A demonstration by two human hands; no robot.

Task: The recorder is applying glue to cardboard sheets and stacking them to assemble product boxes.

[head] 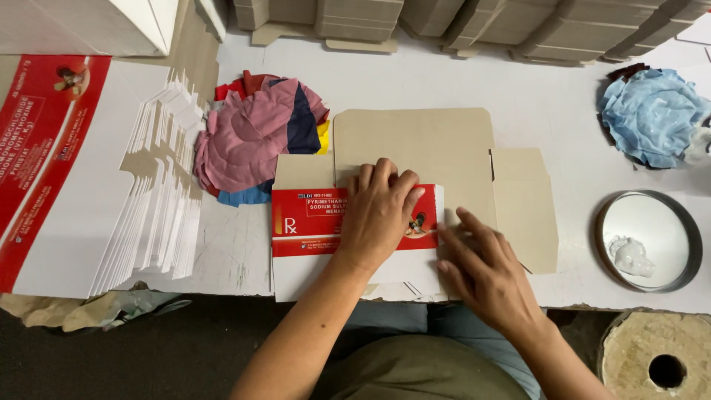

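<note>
A flat carton blank (415,155) lies on the white table, brown inside face up, with one red-and-white printed panel (311,222) folded over toward me. My left hand (378,215) presses flat on that red panel, fingers curled over its far fold. Just to the right, my right hand (481,270) rests with fingers spread on the panel's right edge and the brown board beside it. A brown side flap (527,207) sticks out to the right of both hands.
A fanned stack of unfolded white-and-red blanks (148,192) lies at left. A heap of coloured rags (255,137) sits behind the carton. A blue cloth (652,115) and a round metal tin (689,244) of white paste are at right. Stacked brown board (459,18) lines the far edge.
</note>
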